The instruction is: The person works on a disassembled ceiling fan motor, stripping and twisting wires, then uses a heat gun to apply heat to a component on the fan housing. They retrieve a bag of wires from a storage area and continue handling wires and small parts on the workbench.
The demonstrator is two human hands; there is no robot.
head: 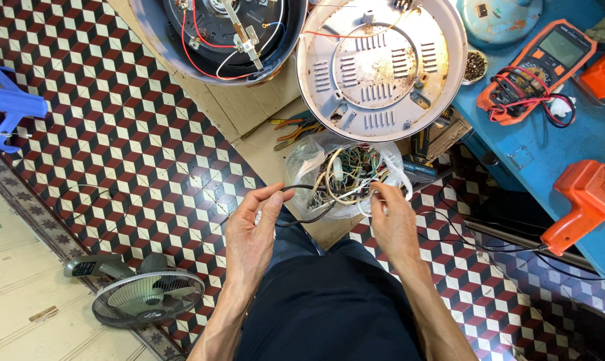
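The left hand (250,230) is pinching a thin black wire (301,200) between thumb and forefinger, with the other fingers half curled. The right hand (393,224) is reaching into a clear plastic bag (309,164) full of tangled wires (349,175); its fingertips are hidden among the wires, so I cannot tell if they are closing on something. The black wire is running from the left hand in a loop toward the bag, just above the person's lap.

Behind the bag, on a wooden board (249,110), an opened round appliance (219,37) with red wiring is lying, and its pale base plate (383,63) is leaning beside it. Pliers (292,130) are lying near. On the blue counter (550,150) at the right, an orange multimeter (546,63) and an orange tool (593,197) are resting. A small fan (145,294) is standing on the tiled floor (115,134).

I am judging that pulling the wire could drag the whole tangle out (the strands are knotted together), and the light bag could be tipping off the board's edge.
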